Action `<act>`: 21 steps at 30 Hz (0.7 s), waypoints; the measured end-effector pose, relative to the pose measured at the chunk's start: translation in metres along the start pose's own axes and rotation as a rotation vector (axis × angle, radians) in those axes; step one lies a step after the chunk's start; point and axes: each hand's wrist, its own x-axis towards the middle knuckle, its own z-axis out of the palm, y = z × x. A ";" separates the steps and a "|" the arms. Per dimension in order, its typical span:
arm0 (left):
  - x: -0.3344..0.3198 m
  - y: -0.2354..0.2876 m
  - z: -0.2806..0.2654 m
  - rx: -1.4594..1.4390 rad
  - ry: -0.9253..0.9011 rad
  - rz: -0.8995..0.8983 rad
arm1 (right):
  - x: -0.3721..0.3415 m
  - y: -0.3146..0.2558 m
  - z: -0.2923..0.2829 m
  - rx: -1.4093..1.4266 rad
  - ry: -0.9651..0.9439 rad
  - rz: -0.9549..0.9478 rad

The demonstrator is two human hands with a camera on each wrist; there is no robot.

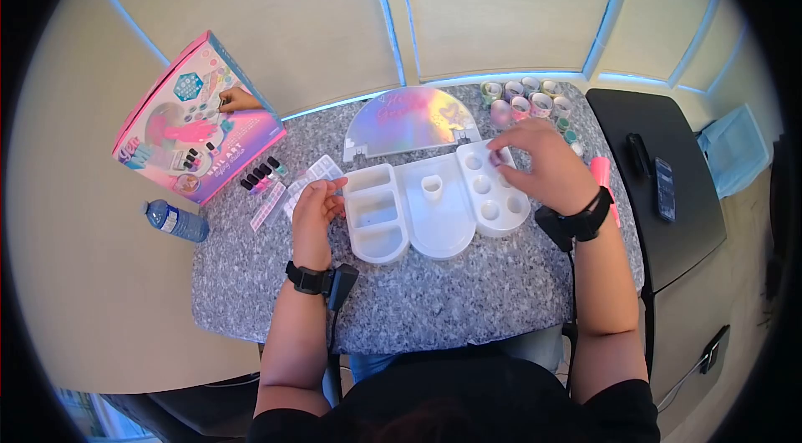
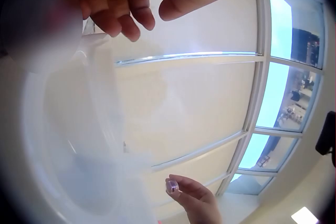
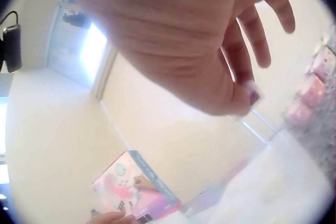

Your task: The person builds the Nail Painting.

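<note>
The small clear container [image 2: 171, 186] shows purple inside and sits above the round wells on the right section of the white plastic tray [image 1: 439, 230]. That tray has three open compartments on its left section and a rounded middle section with a small raised ring.

The person's right hand [image 1: 547, 163] pinches the container between thumb and index finger, the other fingers extended loosely. The left hand [image 1: 317, 201] holds nothing; its relaxed, slightly bent fingers lie just beside the tray's left edge, and whether they touch it cannot be told.

The right hand hides part of the tray's well section. Behind the tray stands a holographic panel [image 1: 409, 125]; beyond its far right corner are patterned cylinders [image 1: 541, 104]. A pink tube [image 1: 600, 169], partly hidden by the right wrist, lies to the tray's right. Left of the tray are pale sheets [image 1: 324, 167], black-capped nail polish bottles [image 1: 265, 175] and, farther out, the NAIL ART box [image 1: 196, 121] and a blue-tinted water bottle [image 1: 175, 221].
</note>
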 end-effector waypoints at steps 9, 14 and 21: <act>-0.003 0.010 0.002 0.028 0.022 0.005 | 0.032 0.002 0.031 -0.223 -0.241 0.054; -0.008 0.015 0.000 -0.008 -0.056 -0.040 | 0.036 0.002 0.040 -0.250 -0.274 0.069; -0.015 0.022 0.005 0.053 -0.088 -0.039 | 0.038 0.000 0.039 -0.274 -0.303 0.088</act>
